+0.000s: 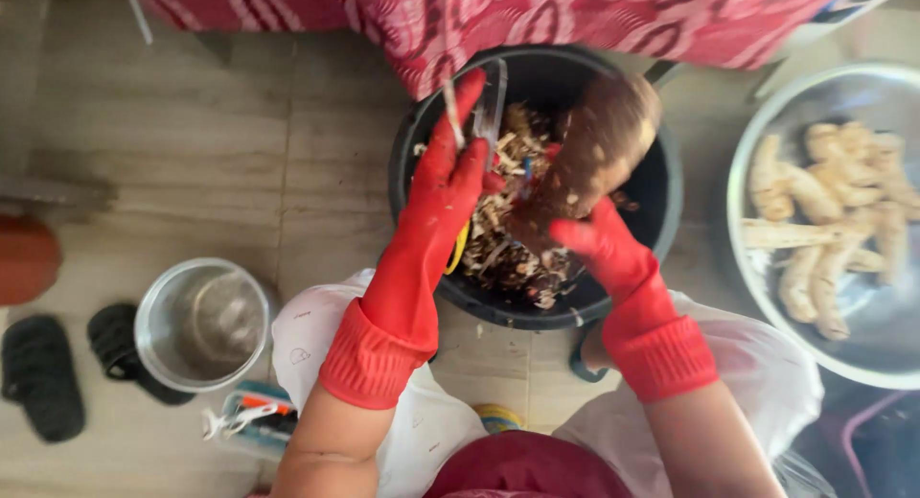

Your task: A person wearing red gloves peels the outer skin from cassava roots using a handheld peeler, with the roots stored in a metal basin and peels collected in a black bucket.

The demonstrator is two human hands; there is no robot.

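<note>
Both my hands wear red rubber gloves. My left hand (443,177) grips a peeler with a clear handle (489,110) over a black bucket (661,186); a strip of peel hangs by its fingers. My right hand (599,247) holds a large brown root vegetable (599,148), tilted above the bucket and blurred by motion. The bucket is filled with brown and pale peelings (503,239).
A big metal bowl (767,105) at the right holds several peeled pale roots (824,220). A small empty steel pot (201,324) stands on the wooden floor at left, beside dark slippers (43,373). Red patterned cloth (537,14) hangs at the top.
</note>
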